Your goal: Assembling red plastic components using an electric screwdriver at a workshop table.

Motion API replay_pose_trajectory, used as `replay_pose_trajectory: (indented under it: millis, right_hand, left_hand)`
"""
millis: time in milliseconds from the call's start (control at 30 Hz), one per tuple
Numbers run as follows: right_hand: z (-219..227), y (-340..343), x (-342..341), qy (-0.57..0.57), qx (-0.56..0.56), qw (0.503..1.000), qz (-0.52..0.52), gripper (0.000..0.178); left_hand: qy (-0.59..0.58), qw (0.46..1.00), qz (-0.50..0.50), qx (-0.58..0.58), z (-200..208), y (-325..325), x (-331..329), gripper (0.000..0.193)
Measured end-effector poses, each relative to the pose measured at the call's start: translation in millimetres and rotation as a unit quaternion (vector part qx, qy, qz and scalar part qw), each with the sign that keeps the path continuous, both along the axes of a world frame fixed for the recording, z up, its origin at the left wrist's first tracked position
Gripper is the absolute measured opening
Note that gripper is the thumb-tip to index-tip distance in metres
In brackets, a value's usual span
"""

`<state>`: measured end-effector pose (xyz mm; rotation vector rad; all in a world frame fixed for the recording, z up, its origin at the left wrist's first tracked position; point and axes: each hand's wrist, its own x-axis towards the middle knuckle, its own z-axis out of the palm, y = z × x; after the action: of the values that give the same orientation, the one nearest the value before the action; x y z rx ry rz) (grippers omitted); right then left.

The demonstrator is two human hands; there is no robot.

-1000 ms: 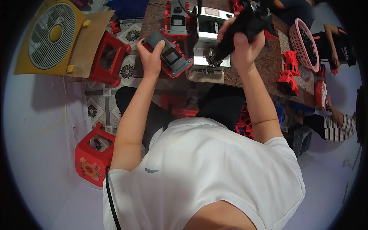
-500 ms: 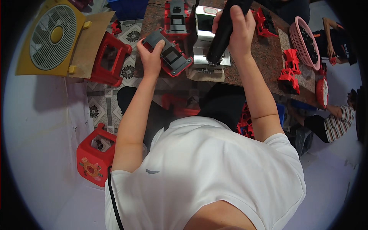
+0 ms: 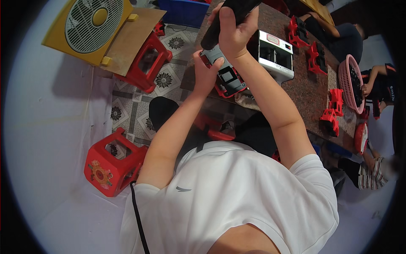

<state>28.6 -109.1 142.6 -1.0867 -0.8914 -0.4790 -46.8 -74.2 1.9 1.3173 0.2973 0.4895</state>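
Note:
My right hand (image 3: 236, 37) is wrapped around a thick black electric screwdriver (image 3: 216, 30), tilted with its lower end over the far end of a grey-and-red plastic housing (image 3: 231, 83). Its tip is hard to make out against the part. My left hand (image 3: 205, 75) grips that housing by its left side, thumb on top, near the front edge of the table. A dark square opening shows in the housing's grey face. Just right of my right forearm stands a white-and-silver boxy screw feeder (image 3: 277, 70), partly covered by the arm.
Red-and-black parts (image 3: 317, 58) and red frames (image 3: 330, 122) sit along the speckled table (image 3: 305, 99). A pink basket (image 3: 344, 82) holds black pieces. Other people sit at the right. A yellow fan (image 3: 127, 25) and red stools (image 3: 103, 171) stand at the left.
My right hand has carried the screwdriver leftward from the screw feeder to above the housing. My left hand still holds the housing. The whole view has shifted, moving the table rightward.

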Motion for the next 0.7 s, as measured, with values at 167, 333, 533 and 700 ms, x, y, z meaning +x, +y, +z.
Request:
replay_pose_trajectory:
  millis: [167, 333, 533, 700]
  right_hand:
    - [-6, 8, 0, -0.013, -0.033, 0.999, 0.018, 0.034]
    - [-9, 15, 4, -0.006, -0.035, 0.999, 0.021, 0.032]
    - [-11, 20, 6, -0.06, -0.087, 0.993, -0.057, 0.028]
    - [-8, 18, 8, -0.032, -0.084, 0.995, -0.032, 0.029]
  left_hand:
    - [0.025, 1.0, -0.003, -0.008, 5, 3, -1, 0.061]
    - [0.027, 1.0, 0.004, 0.004, 8, 2, 0, 0.063]
    - [0.051, 0.997, 0.021, 0.05, 3, 6, 2, 0.069]
    - [0.048, 0.99, 0.025, 0.129, -7, 3, 8, 0.072]
